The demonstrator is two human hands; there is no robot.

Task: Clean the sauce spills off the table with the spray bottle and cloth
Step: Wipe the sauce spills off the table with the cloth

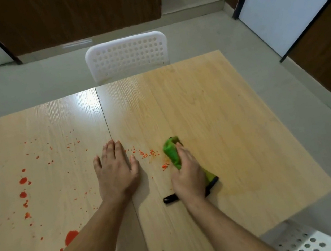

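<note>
Hands: left (116, 173) flat on table (211, 99), right (188, 176) gripping green cloth (171, 153) beside sauce spots (145, 153).

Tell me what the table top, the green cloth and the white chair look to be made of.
Table top: wood-grain laminate or veneer, probably; printed-looking grain, glossy glare.
Green cloth: soft fabric, likely microfibre, black-edged; it bunches in the right hand.
White chair: moulded plastic by the look; smooth, perforated back.
</note>
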